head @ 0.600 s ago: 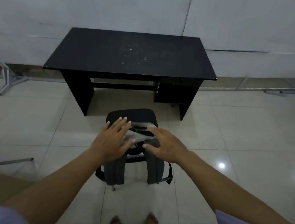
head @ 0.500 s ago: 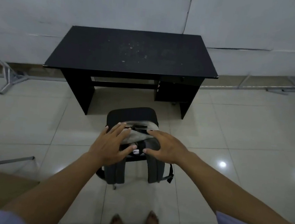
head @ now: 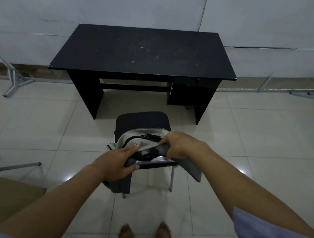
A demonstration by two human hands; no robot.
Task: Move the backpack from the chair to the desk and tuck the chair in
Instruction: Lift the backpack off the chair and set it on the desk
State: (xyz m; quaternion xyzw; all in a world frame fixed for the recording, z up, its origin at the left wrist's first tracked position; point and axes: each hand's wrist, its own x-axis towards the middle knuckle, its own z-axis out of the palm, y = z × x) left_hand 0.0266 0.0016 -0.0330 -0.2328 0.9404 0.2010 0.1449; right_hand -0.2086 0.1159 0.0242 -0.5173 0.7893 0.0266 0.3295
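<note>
A grey backpack [head: 141, 139] rests on a black chair [head: 142, 119] that stands on the floor in front of the black desk [head: 143, 51], apart from it. My left hand [head: 118, 163] grips the left dark shoulder strap near the top of the bag. My right hand [head: 180, 145] is closed on the right strap, whose padded end [head: 191, 168] swings out to the right. The top of the bag is raised above the chair back, whose shiny top rail [head: 158, 159] shows under it. The desk top is bare apart from pale specks.
A metal stand leg [head: 17, 83] sits on the floor left of the desk. A metal frame [head: 11, 167] and a brown board [head: 2, 204] lie at the lower left. Metal rails [head: 269, 88] run along the wall at right. My bare feet [head: 144, 233] are just behind the chair.
Both hands have gone from resting flat on the top of the backpack to gripping its straps. The bag's top has lifted and the right strap has swung outward.
</note>
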